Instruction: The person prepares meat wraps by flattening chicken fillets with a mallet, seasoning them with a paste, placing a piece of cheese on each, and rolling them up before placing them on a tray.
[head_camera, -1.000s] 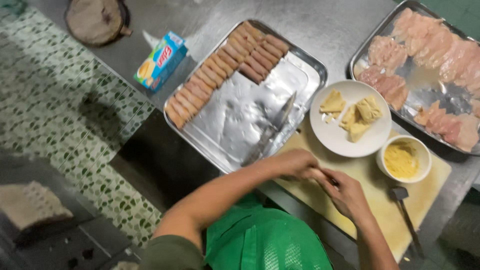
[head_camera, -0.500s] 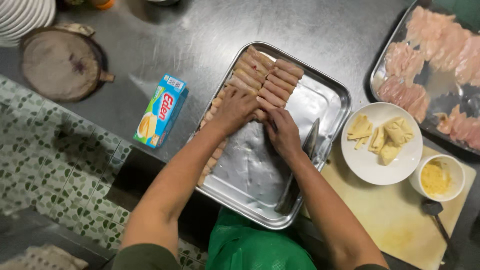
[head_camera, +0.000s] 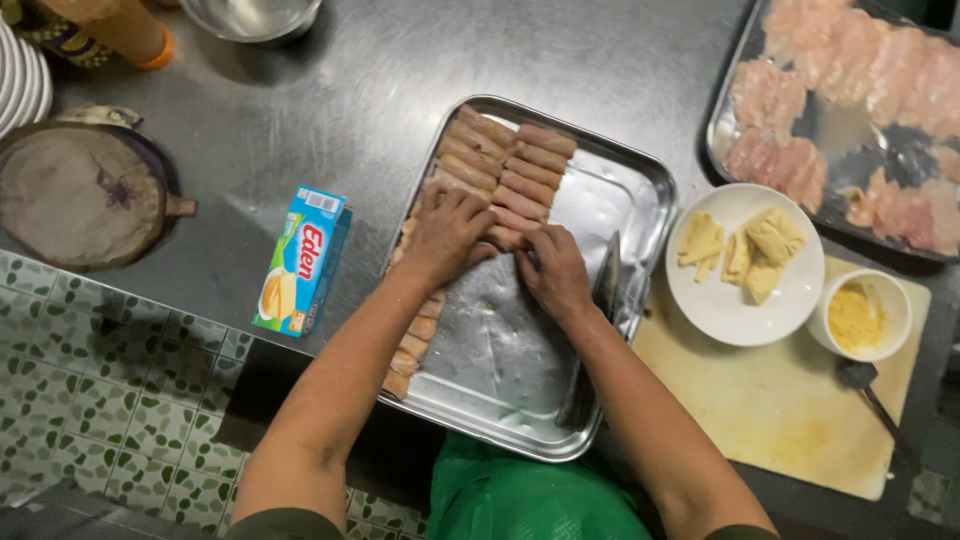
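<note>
Where both hands meet over the steel tray (head_camera: 640, 190), the left hand (head_camera: 448, 232) and right hand (head_camera: 553, 272) press fingers together on a pale meat roll (head_camera: 505, 238) at the near end of two packed rows. Keeping it snug and parallel to its neighbours would serve best. A knife (head_camera: 597, 330) lies just right of the grip, a blue carton (head_camera: 302, 262) left on the worktop (head_camera: 330, 100), and a plate of cheese pieces (head_camera: 745, 262) further right.
</note>
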